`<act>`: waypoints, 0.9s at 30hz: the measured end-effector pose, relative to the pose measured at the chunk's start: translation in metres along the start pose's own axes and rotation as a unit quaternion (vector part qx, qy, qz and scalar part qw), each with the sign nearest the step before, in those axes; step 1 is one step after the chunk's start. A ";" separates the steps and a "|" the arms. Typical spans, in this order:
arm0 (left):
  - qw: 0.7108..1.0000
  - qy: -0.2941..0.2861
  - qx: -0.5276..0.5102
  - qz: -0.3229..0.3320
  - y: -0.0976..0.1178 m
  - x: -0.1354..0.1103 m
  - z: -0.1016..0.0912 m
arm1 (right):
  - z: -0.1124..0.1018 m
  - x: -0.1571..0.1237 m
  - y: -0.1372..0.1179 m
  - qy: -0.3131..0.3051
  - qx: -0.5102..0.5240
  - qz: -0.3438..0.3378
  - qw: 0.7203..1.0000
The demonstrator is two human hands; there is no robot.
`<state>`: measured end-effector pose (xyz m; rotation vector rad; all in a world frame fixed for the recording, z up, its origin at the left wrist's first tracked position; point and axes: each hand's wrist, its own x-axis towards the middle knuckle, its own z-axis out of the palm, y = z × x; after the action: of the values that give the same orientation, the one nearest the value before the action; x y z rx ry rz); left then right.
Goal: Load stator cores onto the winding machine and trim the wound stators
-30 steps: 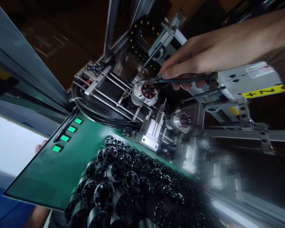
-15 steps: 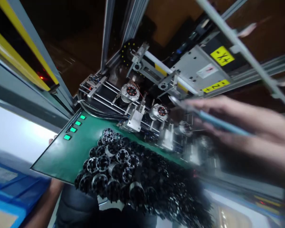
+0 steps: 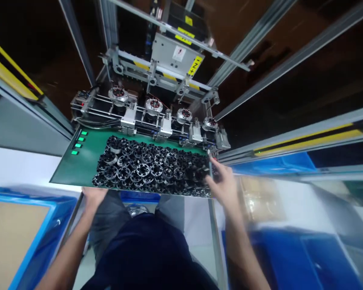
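Observation:
My right hand (image 3: 225,185) is at the right end of a heap of black-and-silver ring-shaped parts (image 3: 143,170), which look like motor stators. Between its thumb and fingers is a thin tool (image 3: 211,165) with a light-blue handle and a metal tip; blur hides its exact kind. The heap lies on a green work surface (image 3: 78,169). My left hand (image 3: 94,194) is at the front edge of that surface, its fingers hidden beneath it.
Behind the heap runs a machine fixture with several round stations (image 3: 153,105) and metal blocks (image 3: 165,125). Green lit buttons (image 3: 79,145) sit at left. Yellow light-curtain posts (image 3: 12,74) flank both sides. Blue bins (image 3: 53,217) stand either side, with a cardboard box (image 3: 261,197) at right.
My view has swung level and further back. My right hand, with the thin tool, has come down from above the fixture to the heap's right end. My left hand remains at the surface's edge.

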<state>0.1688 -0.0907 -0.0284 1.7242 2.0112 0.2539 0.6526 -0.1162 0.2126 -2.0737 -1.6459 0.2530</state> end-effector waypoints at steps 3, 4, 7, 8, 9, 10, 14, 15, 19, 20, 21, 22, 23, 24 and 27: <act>0.997 -0.059 -0.030 0.033 0.017 -0.050 0.007 | 0.027 -0.009 0.005 0.021 -0.033 -0.040 0.998; 0.990 -0.110 -0.063 0.053 0.019 -0.068 0.003 | 0.035 -0.011 0.006 0.023 -0.055 -0.057 0.997; 0.931 -0.304 -0.179 0.099 0.020 -0.110 -0.040 | 0.046 -0.013 0.008 0.025 -0.109 -0.106 0.988; 0.907 -0.355 -0.200 0.105 0.023 -0.117 -0.065 | 0.043 -0.009 0.008 0.023 -0.112 -0.126 0.985; 0.891 -0.382 -0.215 0.118 0.027 -0.120 -0.094 | 0.036 -0.003 0.005 0.018 -0.106 -0.148 0.983; 0.891 -0.372 -0.224 0.130 0.035 -0.117 -0.126 | 0.027 0.008 0.000 0.010 -0.094 -0.171 0.981; 0.977 -0.057 -0.134 0.153 0.095 -0.044 -0.246 | -0.003 0.086 -0.062 -0.076 -0.074 -0.229 0.968; 0.982 0.005 -0.088 0.168 0.113 -0.012 -0.266 | -0.003 0.112 -0.088 -0.105 -0.075 -0.238 0.963; 0.972 0.094 0.052 0.210 0.178 0.128 -0.294 | 0.041 0.208 -0.193 -0.198 -0.165 -0.222 0.940; 0.973 0.090 0.087 0.195 0.190 0.158 -0.292 | 0.058 0.226 -0.213 -0.221 -0.193 -0.201 0.935; 0.973 0.090 0.102 0.185 0.198 0.183 -0.288 | 0.074 0.241 -0.228 -0.246 -0.215 -0.177 0.928; 0.973 0.090 0.113 0.178 0.204 0.205 -0.282 | 0.089 0.253 -0.240 -0.256 -0.224 -0.165 0.926; 0.974 0.085 0.124 0.172 0.208 0.223 -0.276 | 0.102 0.262 -0.247 -0.263 -0.230 -0.154 0.924; 0.973 0.077 0.136 0.167 0.209 0.237 -0.269 | 0.112 0.270 -0.251 -0.265 -0.232 -0.145 0.925; 0.972 0.048 0.167 0.158 0.208 0.270 -0.251 | 0.134 0.286 -0.251 -0.273 -0.232 -0.117 0.926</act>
<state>0.2091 0.2514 0.2171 2.2871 1.9225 0.1057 0.4526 0.2315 0.2573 -2.2325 -2.4727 0.4230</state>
